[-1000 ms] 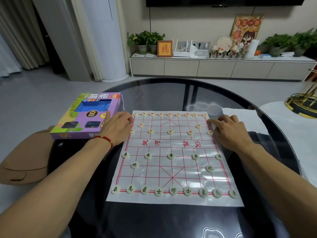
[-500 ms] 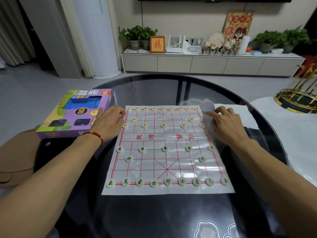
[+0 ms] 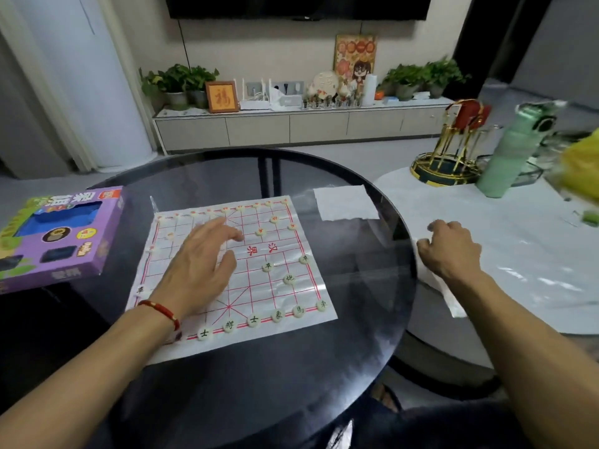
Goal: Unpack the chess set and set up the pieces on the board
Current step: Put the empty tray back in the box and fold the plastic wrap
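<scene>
A white paper chess board (image 3: 293, 296) with red lines lies on the dark glass round table (image 3: 275, 384). Round cream pieces (image 3: 253, 320) stand in rows along its near and far edges, with a few between. My left hand (image 3: 201, 267) hovers over the board's left half with fingers spread, holding nothing, and hides several pieces. My right hand (image 3: 450, 251) is off the board to the right, over the white table (image 3: 534, 254), fingers curled loosely at a thin plastic sheet (image 3: 453, 303). The purple chess box (image 3: 61, 241) rests at the left.
A white paper sheet (image 3: 343, 202) lies at the glass table's far right. On the white table stand a gold rack (image 3: 450, 157), a green bottle (image 3: 509, 153) and something yellow (image 3: 583, 166). A low cabinet (image 3: 291, 128) with plants lines the far wall.
The view has swung to the right. My left hand moved from the board's left edge onto the board. My right hand left the board's right edge and went out over the white table.
</scene>
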`<state>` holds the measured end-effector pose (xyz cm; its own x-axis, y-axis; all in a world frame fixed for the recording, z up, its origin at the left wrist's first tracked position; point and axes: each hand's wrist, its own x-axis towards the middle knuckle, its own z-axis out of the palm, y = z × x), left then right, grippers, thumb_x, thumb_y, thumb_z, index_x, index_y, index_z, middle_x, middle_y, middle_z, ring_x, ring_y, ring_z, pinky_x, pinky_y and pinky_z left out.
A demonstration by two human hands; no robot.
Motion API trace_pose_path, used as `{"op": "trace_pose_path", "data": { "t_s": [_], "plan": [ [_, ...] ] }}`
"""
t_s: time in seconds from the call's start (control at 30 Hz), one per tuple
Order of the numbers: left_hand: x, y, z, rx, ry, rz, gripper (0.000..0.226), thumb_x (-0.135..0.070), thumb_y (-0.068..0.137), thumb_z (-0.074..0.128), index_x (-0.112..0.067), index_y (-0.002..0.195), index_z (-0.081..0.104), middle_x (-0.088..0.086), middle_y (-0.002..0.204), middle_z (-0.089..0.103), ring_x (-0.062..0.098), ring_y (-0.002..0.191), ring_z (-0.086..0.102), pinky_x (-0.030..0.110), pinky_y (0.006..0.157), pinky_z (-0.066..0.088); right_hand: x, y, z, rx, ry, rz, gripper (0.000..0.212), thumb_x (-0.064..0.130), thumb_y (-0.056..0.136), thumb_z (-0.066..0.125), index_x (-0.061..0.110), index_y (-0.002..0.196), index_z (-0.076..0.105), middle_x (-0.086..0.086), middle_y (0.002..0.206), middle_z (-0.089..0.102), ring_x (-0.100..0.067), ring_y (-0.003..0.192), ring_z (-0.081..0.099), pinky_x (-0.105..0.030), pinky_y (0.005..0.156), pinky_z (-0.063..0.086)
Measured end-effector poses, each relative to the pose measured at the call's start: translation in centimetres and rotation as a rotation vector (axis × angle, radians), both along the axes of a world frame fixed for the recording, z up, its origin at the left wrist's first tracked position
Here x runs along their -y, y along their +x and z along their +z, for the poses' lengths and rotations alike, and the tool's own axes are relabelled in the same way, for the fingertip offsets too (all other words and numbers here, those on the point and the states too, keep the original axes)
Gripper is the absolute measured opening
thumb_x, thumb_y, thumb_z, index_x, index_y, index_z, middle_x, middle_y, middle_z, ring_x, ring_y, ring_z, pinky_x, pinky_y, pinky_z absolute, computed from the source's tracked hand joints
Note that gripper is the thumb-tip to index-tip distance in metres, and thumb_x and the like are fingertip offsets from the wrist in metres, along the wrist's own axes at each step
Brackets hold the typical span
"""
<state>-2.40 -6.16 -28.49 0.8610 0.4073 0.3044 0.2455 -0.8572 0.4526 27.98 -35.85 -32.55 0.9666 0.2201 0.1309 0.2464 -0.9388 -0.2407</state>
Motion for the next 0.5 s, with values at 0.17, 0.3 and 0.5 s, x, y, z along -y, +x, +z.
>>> {"op": "trace_pose_path", "data": {
  "t_s": [0.17,0.3,0.5],
  "plan": [
    [5.0,2.8,-0.7,0.010,-0.010,-0.096,0.029,-0.014,0.097,0.055,-0.030,0.120,0.058,0.002,0.154,0.040,0.020,0.147,0.029,0.034,0.115,0.019,5.2,-0.3,-3.0,-0.215,-0.137,0.007,0.047,0.056,0.085,0.053,0.028,0.122,0.056,-0.009,0.127,0.061,-0.033,0.115,0.056,-0.049,0.095,0.048],
    [7.8,5.5,-0.5,0.022,-0.002,-0.188,0.028,-0.010,0.094,0.055,-0.029,0.113,0.061,0.001,0.146,0.049,0.015,0.145,0.031,0.032,0.118,0.024,6.2,-0.4,-3.1,-0.056,-0.064,-0.005,0.020,0.029,0.093,0.049,0.021,0.098,0.067,-0.012,0.104,0.068,-0.036,0.096,0.062,-0.037,0.077,0.048],
    [13.4,10.3,2.2,0.081,-0.119,-0.309,0.026,-0.010,0.090,0.055,-0.024,0.108,0.067,-0.008,0.119,0.062,0.007,0.115,0.050,0.029,0.103,0.042,6.7,-1.1,1.4,0.113,0.354,-0.341,0.033,0.032,0.094,0.045,0.012,0.096,0.071,-0.020,0.094,0.066,-0.043,0.085,0.057,-0.038,0.073,0.041]
  ]
}}
